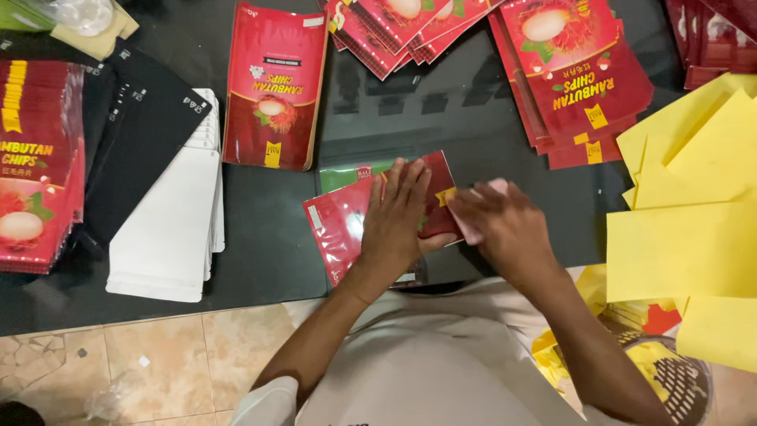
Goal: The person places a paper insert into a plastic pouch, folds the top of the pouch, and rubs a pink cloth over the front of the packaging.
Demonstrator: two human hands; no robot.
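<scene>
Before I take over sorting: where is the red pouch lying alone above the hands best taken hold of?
The single red pouch lies flat on the dark table, apart from the fanned stacks. Its near short edge faces the person and looks clear, so probably come from that side and pinch that edge, thumb on top, fingers slid under.

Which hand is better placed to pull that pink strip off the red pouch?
Right, probably. The right hand already pinches the pink strip at the edge of the red pouch, while the left hand lies flat on the pouch, pinning it down.
</scene>
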